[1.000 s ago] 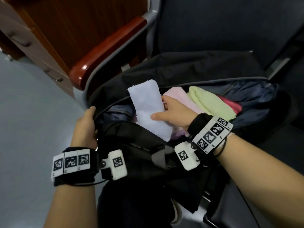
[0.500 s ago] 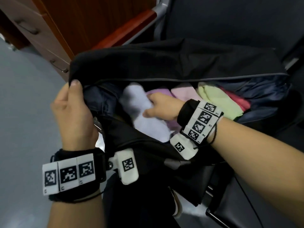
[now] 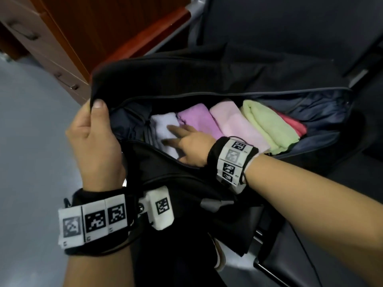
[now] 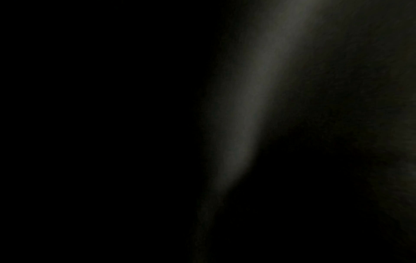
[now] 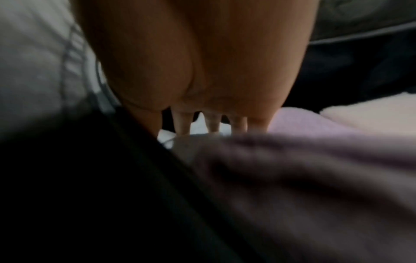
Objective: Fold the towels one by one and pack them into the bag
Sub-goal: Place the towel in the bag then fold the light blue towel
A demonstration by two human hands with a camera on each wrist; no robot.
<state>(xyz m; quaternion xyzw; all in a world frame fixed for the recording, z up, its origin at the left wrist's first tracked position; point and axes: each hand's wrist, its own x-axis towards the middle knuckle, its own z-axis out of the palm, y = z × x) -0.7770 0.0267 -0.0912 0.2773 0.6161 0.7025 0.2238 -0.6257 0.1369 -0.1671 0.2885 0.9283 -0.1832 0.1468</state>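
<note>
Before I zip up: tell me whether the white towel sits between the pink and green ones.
No: the white towel lies at the left end of the row, beside the purple towel only.

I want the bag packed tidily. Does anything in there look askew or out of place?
Nothing stands out. The towels sit side by side in the bag; the right hand presses the white towel flat at the left end while the left hand holds the flap.

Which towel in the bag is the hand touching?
The white towel, leftmost in the row. The right hand lies on it; the purple, pink, green and red ones lie further right.
</note>
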